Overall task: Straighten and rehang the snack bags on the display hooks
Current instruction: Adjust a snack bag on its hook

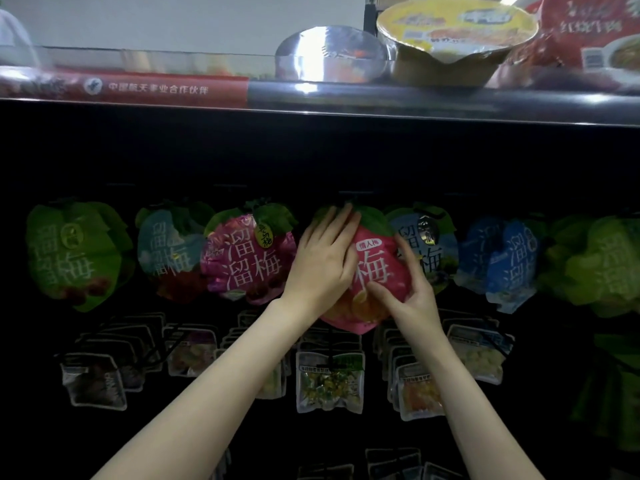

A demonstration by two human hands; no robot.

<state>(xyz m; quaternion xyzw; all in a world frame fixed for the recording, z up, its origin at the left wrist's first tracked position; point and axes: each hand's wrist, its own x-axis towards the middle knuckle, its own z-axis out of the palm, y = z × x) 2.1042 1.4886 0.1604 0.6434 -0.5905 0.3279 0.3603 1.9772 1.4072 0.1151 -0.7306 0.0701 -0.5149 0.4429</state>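
A pink plum-snack bag (379,268) with a green leaf top hangs in the middle of the upper row of hooks. My left hand (323,258) lies flat over its left half, fingers straight and reaching up to the leaf top. My right hand (405,285) grips the bag's lower right edge, thumb across the front and fingers behind. The hook itself is hidden in the dark above the bag. A magenta bag (247,256) hangs just to the left and a light blue bag (427,247) just to the right, partly overlapped by the pink one.
More bags fill the row: green (74,254) and teal (162,247) at left, blue (502,261) and green (602,268) at right. Small clear pouches (329,382) hang on hooks below. A shelf edge (311,95) overhead carries noodle bowls (453,36).
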